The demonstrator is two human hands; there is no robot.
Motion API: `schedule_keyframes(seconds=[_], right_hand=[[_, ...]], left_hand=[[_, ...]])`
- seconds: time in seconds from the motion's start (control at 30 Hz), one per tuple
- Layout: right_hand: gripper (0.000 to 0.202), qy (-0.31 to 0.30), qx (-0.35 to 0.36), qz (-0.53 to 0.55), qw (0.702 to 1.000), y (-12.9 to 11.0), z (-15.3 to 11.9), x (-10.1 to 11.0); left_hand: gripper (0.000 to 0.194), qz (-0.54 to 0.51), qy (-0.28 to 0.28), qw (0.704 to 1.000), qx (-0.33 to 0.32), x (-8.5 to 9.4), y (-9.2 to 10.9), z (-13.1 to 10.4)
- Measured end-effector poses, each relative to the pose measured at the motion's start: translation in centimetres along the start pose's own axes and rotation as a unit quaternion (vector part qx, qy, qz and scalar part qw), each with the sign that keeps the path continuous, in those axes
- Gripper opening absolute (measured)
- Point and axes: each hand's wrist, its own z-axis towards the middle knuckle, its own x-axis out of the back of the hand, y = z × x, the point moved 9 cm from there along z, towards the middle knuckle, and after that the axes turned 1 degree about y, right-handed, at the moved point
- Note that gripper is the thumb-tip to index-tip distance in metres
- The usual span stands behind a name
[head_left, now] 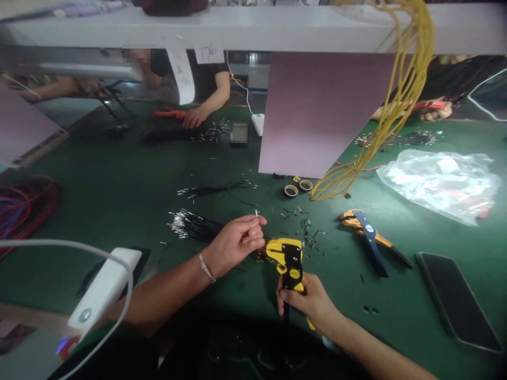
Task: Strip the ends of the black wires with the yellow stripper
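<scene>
My left hand [240, 240] is closed in a pinch, and a small silver wire tip [256, 212] sticks up between thumb and forefinger; the rest of that wire is hidden by the fingers. A bundle of black wires [198, 224] with silver ends lies beside and partly behind this hand. Wrapped round the handles of a yellow-and-black wire stripper [292, 264] are the fingers of my right hand [311, 301]. The stripper's head is just right of my left hand, apart from the silver tip. Short dark scraps [307, 227] are scattered beyond it.
On the green table [127, 195] lie a second wire stripper [368, 232], a phone [455, 301], tape rolls [291, 191] and a plastic bag [439, 179]. Yellow wires [380, 142] hang from the shelf [253, 31]. A white power strip [105, 287] is at left. Co-workers' hands [196, 116] work opposite.
</scene>
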Motion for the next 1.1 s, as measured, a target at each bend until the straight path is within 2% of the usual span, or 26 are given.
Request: schedule_keyframes(seconds=[0.23,0.33,0.43,0.47,0.53,0.6,0.67,0.8,1.1], right_hand=[[0.021,0.02,-0.019,0.039,0.999,0.7,0.3,0.3],[0.021,0.019,-0.024,0.046,0.998,0.6,0.5,0.3],[0.021,0.093,-0.03,0.061,0.993,-0.1,0.6,2.5],[0.024,0.142,-0.027,0.078,0.986,-0.3,0.4,3.8],[0.022,0.179,0.004,0.081,0.98,-1.3,0.1,5.3],[0.024,0.115,0.021,0.069,0.991,-1.7,0.3,4.5],[0.027,0.072,0.003,0.077,0.994,-1.0,0.3,3.6],[0.029,0.051,-0.021,0.077,0.995,0.5,0.4,2.6],[0.034,-0.03,-0.034,0.112,0.993,0.1,0.3,-0.1]], left_hand=[[0.01,0.105,0.017,0.991,-0.077,-1.1,1.4,-1.3],[0.01,0.133,0.026,0.987,-0.091,-1.7,1.6,-2.3],[0.01,0.149,0.013,0.984,-0.093,-2.3,2.0,-3.2],[0.011,0.151,0.007,0.983,-0.101,-2.5,2.5,-3.4],[0.011,0.152,0.012,0.979,-0.136,-2.4,3.7,-3.5],[0.01,0.14,0.017,0.979,-0.144,-2.1,4.3,-3.2],[0.009,0.131,0.021,0.981,-0.14,-1.8,4.3,-2.7],[0.009,0.112,0.023,0.985,-0.129,-1.2,3.6,-1.7],[0.009,0.019,0.031,0.995,-0.09,-0.4,2.6,-0.7]])
